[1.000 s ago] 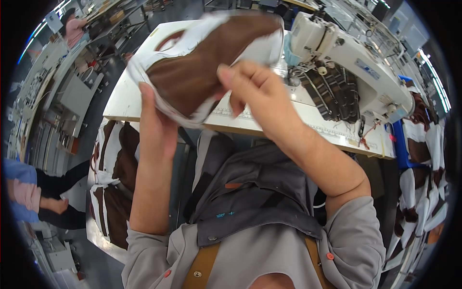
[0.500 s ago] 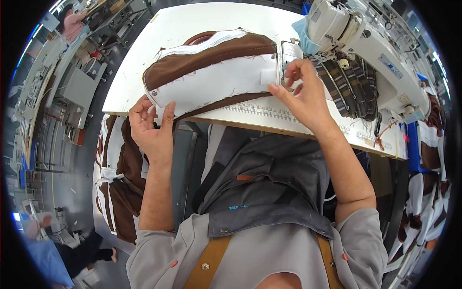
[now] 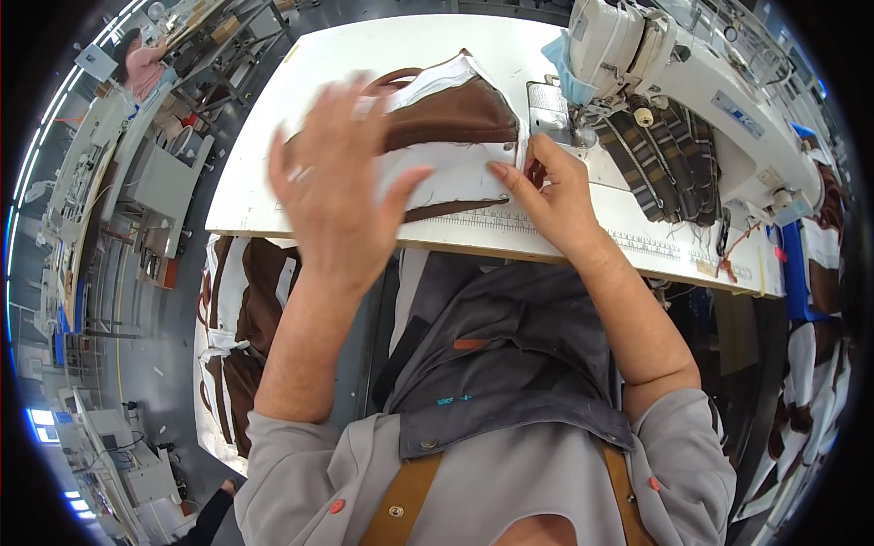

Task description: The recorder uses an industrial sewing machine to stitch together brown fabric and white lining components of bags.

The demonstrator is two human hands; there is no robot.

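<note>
A brown and white sewn bag piece (image 3: 451,114) lies on the white table, with raw thread ends along its seams and a brown handle (image 3: 401,80) at its far side. My right hand (image 3: 560,196) pinches its right edge, thumb on top and fingers curled beneath. Over the left part of the piece hovers my left hand (image 3: 341,182), blurred by motion, its fingers spread and thumb apart. It hides much of that side, and whether it touches the fabric is unclear.
A white sewing machine (image 3: 719,100) stands at the right, its metal plate (image 3: 551,114) beside the piece. Striped dark fabric (image 3: 669,164) lies under its arm. More brown and white pieces (image 3: 259,300) hang left below the table edge. Farther left, a person (image 3: 146,68) sits.
My left hand has let go of the bag piece's lower left corner and swung up and right over it. My right hand has closed on the right edge, and that side has shifted slightly.
</note>
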